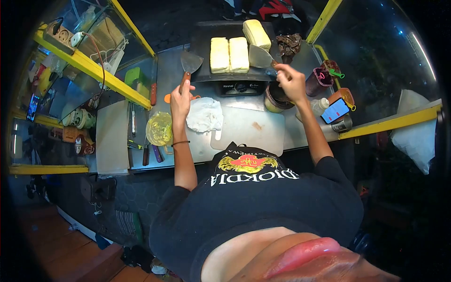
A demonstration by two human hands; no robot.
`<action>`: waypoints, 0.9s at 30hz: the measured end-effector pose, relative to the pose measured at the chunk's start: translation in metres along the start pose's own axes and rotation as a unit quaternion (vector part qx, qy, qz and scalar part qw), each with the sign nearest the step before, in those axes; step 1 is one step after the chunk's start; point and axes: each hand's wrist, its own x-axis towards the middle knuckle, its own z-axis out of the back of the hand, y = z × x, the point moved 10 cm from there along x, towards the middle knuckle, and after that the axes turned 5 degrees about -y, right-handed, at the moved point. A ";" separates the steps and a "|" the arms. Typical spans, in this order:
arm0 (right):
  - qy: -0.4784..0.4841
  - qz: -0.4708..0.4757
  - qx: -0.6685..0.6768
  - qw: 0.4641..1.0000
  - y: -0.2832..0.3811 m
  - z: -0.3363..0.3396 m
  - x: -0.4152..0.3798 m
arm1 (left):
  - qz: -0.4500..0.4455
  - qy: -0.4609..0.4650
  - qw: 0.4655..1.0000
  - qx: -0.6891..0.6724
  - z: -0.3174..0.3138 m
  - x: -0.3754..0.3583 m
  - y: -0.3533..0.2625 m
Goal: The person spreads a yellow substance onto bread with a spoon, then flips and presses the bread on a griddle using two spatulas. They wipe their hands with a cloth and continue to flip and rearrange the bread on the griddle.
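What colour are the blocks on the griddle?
Pale yellow blocks, clearest in the head view.

It was dark beyond the stall; yellow frame bars (94, 70) ran around glass panes (390, 51) that caught small glints of light; a steel desk (300, 136) stood under bright lamp glow; a power strip (61, 34) sat on the left ledge; below lay a reddish tiled floor (61, 249); a white cloth (416, 136) hung at right.
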 end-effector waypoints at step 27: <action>0.003 -0.204 0.352 0.913 -0.077 -0.052 0.060 | 0.052 0.049 0.996 -0.061 0.036 0.045 -0.005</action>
